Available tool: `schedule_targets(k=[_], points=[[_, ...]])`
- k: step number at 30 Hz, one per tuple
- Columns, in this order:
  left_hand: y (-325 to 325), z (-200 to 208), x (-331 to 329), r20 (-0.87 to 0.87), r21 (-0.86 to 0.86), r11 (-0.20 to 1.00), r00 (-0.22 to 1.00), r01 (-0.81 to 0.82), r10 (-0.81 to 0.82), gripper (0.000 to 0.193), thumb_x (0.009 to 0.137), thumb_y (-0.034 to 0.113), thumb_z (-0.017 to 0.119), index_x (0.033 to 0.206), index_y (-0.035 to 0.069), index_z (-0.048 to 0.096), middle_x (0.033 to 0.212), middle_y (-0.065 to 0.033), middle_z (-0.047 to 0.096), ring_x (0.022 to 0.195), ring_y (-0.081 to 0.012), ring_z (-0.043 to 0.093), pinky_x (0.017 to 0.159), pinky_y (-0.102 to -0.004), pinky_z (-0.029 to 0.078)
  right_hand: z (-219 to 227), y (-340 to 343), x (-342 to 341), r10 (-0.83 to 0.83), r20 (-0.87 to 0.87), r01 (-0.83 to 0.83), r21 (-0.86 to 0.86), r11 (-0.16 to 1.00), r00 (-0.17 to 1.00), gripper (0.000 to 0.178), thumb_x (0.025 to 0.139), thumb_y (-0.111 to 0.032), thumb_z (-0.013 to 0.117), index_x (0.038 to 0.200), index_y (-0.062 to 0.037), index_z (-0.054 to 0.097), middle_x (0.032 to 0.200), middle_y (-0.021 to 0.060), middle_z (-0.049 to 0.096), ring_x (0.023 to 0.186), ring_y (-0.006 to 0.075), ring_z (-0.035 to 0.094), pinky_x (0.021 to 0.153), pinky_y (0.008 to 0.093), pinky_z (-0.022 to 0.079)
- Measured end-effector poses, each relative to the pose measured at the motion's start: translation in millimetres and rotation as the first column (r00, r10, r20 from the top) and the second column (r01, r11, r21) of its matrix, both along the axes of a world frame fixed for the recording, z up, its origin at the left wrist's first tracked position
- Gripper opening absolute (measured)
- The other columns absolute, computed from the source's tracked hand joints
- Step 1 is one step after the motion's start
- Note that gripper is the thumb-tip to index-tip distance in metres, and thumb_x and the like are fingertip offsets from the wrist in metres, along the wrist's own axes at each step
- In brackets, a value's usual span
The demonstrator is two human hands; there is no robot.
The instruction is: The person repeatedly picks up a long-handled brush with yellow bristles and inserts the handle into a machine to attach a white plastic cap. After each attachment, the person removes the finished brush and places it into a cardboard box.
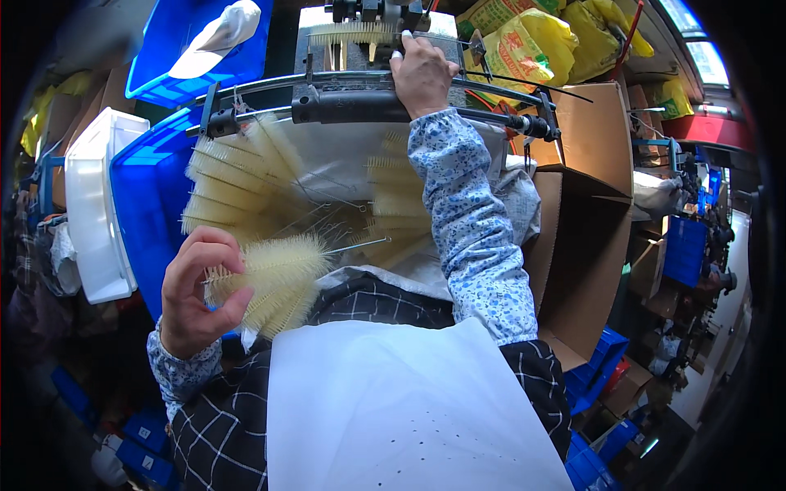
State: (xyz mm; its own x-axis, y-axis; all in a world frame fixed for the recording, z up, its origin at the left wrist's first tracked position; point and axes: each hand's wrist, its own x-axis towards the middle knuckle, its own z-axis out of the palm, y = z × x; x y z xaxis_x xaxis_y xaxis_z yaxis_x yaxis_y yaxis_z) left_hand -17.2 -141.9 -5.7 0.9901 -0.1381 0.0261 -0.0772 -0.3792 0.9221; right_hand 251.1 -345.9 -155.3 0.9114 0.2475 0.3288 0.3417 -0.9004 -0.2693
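Note:
My left hand (203,286) curls its thumb and fingers around the bristly end of a cream bottle brush (286,258), whose thin twisted wire handle points right. More finished brushes lie just beneath it. At the machine (360,12) at the top, a flat row of cream bristles (352,34) sits level between wires. My right hand (422,74) reaches up to the right end of that row, fingers bent and closed near the wire; what lies between the fingertips is hidden.
A horizontal bar with a black sleeve (352,106) crosses before the machine. Behind it, brushes (237,176) pile on white sheeting. Blue bins (147,176) and a white bin (98,204) stand left. An open cardboard box (585,270) stands right, yellow sacks (524,57) behind.

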Motion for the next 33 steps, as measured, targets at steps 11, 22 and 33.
schedule_targets(k=[11, 22, 33], points=[[25, -20, -9, 0.015, -0.001, 0.998, 0.998, -0.057, 0.057, 0.029, 0.059, -0.006, 0.055, 0.087, 0.002, 0.049, 0.088, -0.01, 0.046, 0.083, -0.0169, 0.047, 0.077, -0.0259, 0.038, -31, -82, 31, 0.034, 0.073, -0.038, 0.058, 0.998, 0.997, 0.034, 0.076, -0.026, 0.057, 0.107, -0.0107, 0.059, 0.098, 0.0062, 0.06, 0.091, 0.0253, 0.057, 0.074, 0.0459, 0.038], [41, -31, 0, -0.027, -0.217, 0.958, 0.982, -0.19, 0.188, 0.02, 0.064, 0.008, 0.048, 0.084, 0.004, 0.046, 0.088, -0.0089, 0.044, 0.087, -0.016, 0.042, 0.078, -0.0271, 0.034, -24, -144, 79, 0.113, 0.229, 0.011, -0.481, 0.877, 0.967, 0.025, 0.085, -0.031, 0.047, 0.105, -0.0227, 0.06, 0.1, 0.0038, 0.058, 0.096, 0.0299, 0.05, 0.082, 0.04, 0.04], [8, -52, 35, -0.108, -0.403, 0.915, 0.99, 0.035, -0.086, 0.018, 0.074, -0.001, 0.053, 0.09, 0.004, 0.048, 0.091, -0.0042, 0.044, 0.086, -0.0126, 0.047, 0.08, -0.0258, 0.04, 87, -132, -52, 0.589, -0.517, -0.466, 0.36, 0.808, 0.622, 0.058, 0.079, -0.034, 0.062, 0.123, -0.0018, 0.042, 0.115, 0.0109, 0.052, 0.105, 0.024, 0.049, 0.092, 0.0317, 0.037]])
